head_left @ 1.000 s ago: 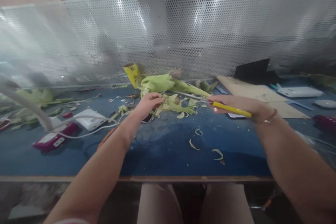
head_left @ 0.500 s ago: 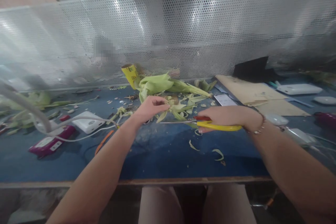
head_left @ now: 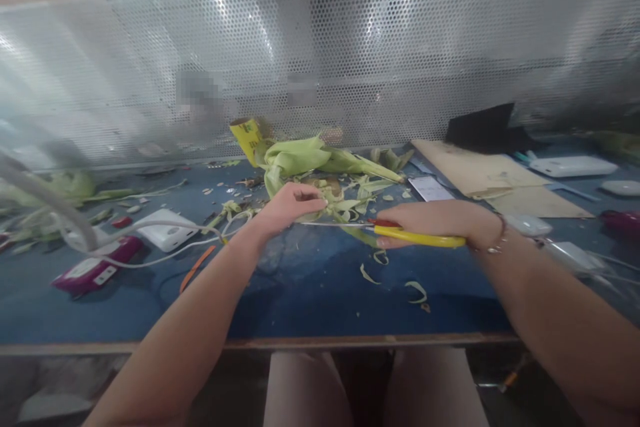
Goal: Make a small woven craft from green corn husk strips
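My left hand (head_left: 290,207) is closed in a pinch on pale green corn husk leaves (head_left: 345,203) at the middle of the blue table (head_left: 300,293). A bigger pile of green husks (head_left: 305,157) lies just behind it. My right hand (head_left: 435,221) grips yellow-handled scissors (head_left: 415,237), held level. Their thin metal blades (head_left: 335,224) point left and reach the husk under my left fingers. A bracelet circles my right wrist.
A perforated metal screen (head_left: 350,53) walls off the back. At left lie a white device with cables (head_left: 165,230), a magenta box (head_left: 93,270) and more husks (head_left: 65,187). Cardboard sheets (head_left: 485,177), a phone (head_left: 430,188) and white gadgets (head_left: 573,165) sit at right. Husk trimmings (head_left: 415,288) dot the table front.
My right hand has swung the scissors down and leftward, from pointing up at the pile to lying level, blades now meeting the husk in my left hand. My left hand barely shifted.
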### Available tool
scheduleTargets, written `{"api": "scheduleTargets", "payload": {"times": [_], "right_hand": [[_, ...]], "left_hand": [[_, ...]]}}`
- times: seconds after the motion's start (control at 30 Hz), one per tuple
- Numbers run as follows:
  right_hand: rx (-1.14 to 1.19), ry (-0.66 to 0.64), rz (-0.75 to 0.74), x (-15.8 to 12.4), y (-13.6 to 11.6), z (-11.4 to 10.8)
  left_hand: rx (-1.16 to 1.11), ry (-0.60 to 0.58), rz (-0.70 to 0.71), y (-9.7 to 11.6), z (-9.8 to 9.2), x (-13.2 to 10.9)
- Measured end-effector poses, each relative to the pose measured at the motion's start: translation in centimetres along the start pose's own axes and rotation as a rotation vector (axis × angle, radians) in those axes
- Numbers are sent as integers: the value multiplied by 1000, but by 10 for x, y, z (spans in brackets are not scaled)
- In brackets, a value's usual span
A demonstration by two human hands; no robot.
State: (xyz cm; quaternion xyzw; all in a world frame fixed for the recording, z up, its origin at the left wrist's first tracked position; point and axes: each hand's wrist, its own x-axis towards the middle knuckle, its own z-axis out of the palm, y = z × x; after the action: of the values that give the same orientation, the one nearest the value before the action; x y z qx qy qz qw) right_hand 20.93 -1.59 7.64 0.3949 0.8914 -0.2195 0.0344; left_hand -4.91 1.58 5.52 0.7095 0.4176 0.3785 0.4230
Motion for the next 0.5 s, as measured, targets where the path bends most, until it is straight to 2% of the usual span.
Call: {"api": "scheduleTargets", "payload": {"times": [0.33,0.5], "right_hand": [[35,-23,-22,-2,1,0],[34,-45,-20,-1,3,0]], "left_hand": [[64,44,78,-6,0,4],[12,30,61,-7,1,3]]}}
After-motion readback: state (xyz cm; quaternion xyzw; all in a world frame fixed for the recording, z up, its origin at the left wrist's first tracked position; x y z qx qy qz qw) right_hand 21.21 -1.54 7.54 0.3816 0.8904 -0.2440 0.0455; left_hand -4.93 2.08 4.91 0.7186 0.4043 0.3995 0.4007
